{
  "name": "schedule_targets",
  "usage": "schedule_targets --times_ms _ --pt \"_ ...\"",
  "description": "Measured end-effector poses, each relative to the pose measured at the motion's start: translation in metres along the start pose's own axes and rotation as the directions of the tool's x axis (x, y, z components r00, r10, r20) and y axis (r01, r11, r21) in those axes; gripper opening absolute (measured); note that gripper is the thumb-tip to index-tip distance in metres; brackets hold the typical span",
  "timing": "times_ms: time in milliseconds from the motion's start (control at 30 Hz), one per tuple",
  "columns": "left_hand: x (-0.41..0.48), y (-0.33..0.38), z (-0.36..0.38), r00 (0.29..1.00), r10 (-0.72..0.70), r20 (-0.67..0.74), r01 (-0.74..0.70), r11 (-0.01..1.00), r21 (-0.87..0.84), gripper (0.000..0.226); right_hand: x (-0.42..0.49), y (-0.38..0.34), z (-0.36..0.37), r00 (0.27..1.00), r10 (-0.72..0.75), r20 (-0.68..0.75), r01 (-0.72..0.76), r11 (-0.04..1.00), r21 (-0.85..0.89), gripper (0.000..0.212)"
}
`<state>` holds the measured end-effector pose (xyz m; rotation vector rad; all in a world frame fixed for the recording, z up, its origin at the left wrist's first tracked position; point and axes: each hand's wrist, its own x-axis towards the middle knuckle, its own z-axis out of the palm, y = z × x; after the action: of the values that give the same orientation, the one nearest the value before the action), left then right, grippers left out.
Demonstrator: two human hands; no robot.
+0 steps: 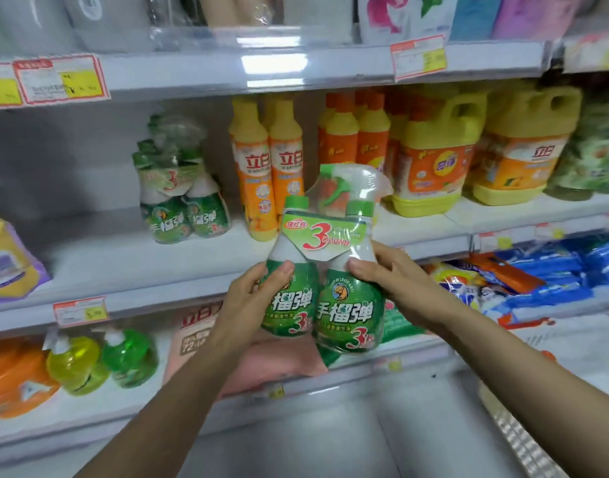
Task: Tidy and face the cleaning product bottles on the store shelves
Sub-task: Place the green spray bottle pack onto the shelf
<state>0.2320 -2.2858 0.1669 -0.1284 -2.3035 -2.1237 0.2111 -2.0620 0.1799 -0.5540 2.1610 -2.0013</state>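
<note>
A plastic-wrapped twin pack of green spray cleaner bottles (330, 298) hangs upright in front of the middle shelf (99, 257), label facing me. My left hand (247, 305) grips its left bottle, thumb across the front. My right hand (396, 288) grips the right bottle from the side. A matching green twin pack (182, 205) stands further back on the middle shelf, to the left. Right of it stand tall yellow-orange detergent bottles (268, 167).
Big yellow jugs (437, 157) fill the middle shelf's right side. A purple and yellow pouch (6, 263) lies at its left end. Below sit an orange jug (13, 377), yellow and green pump bottles (103, 360), a pink refill bag (272, 360) and blue packets (551, 281).
</note>
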Motion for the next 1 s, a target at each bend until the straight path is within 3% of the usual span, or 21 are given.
schedule_targets --times_ms 100,167,300,500,567,667,800,900,1000 --pt "0.004 -0.012 0.018 0.984 -0.108 0.142 0.100 0.993 0.064 0.061 -0.008 0.009 -0.018 0.991 0.026 -0.133 -0.018 0.998 0.062 0.039" --pt "0.004 -0.017 0.032 0.977 -0.154 0.146 0.147 0.988 0.054 0.064 -0.013 0.013 -0.026 0.979 0.086 -0.185 -0.073 0.994 0.076 0.044" --pt "-0.003 -0.009 0.059 0.968 -0.221 0.120 0.229 0.972 -0.057 0.042 -0.027 0.008 -0.041 0.979 0.200 -0.039 -0.196 0.977 0.081 0.054" --pt "-0.010 -0.001 0.064 0.859 -0.418 0.295 0.420 0.906 0.061 0.064 -0.054 0.008 -0.059 0.953 0.303 0.008 -0.302 0.947 0.111 0.037" --pt "-0.009 -0.003 0.068 0.865 -0.395 0.311 0.392 0.917 0.075 0.066 -0.057 0.010 -0.060 0.958 0.281 -0.062 -0.276 0.958 0.079 0.044" --pt "-0.003 -0.007 0.068 0.956 -0.208 0.208 0.188 0.976 0.111 0.072 -0.058 0.008 -0.051 0.954 0.140 -0.265 -0.154 0.987 -0.035 0.075" --pt "-0.011 -0.007 0.080 0.962 -0.065 0.266 0.000 0.972 0.236 0.091 -0.057 0.015 -0.033 0.922 -0.017 -0.386 -0.013 0.997 -0.073 0.081" --pt "-0.015 -0.016 0.089 0.982 0.043 0.186 -0.085 0.970 0.227 0.105 -0.055 0.021 -0.026 0.934 -0.008 -0.358 0.003 1.000 -0.013 0.067" --pt "-0.010 -0.021 0.075 0.969 0.105 0.223 -0.113 0.993 0.020 0.097 -0.049 0.029 -0.040 0.946 0.045 -0.322 -0.022 0.997 0.076 0.041"
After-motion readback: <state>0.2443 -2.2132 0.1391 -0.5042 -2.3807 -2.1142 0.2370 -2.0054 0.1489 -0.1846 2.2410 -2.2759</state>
